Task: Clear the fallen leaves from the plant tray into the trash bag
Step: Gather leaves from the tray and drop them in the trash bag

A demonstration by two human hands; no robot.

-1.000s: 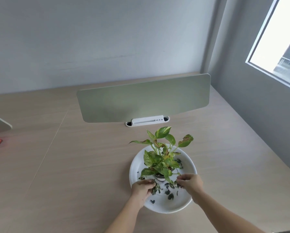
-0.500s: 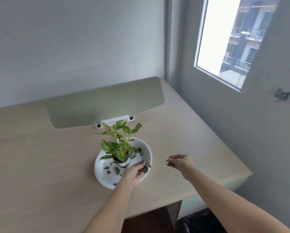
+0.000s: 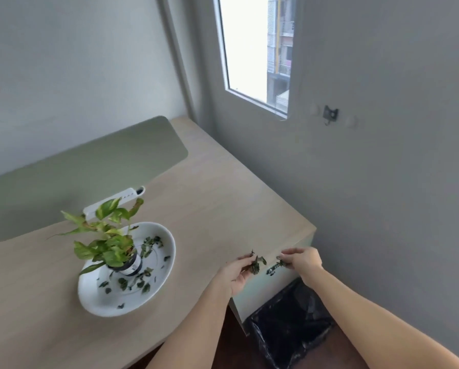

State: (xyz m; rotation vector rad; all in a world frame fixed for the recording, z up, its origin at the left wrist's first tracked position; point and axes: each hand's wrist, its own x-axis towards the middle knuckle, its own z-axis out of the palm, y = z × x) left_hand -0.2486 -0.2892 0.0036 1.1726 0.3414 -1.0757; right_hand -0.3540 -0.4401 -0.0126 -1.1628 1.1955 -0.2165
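Both hands carry leaves toward the bag

The left hand (image 3: 236, 272) and right hand (image 3: 302, 262) each pinch dark, shrivelled fallen leaves (image 3: 257, 263) at the pale wooden desk's (image 3: 223, 187) corner; the black plastic trash bag (image 3: 289, 331) gapes below, nearer the right hand, while more leaves remain on the white round plant tray (image 3: 167, 267).

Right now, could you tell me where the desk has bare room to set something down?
Bare wood lies between the white tray and the wall-side desk edge, and in front of the green divider. The tray is crowded with the potted plant and fallen leaves.
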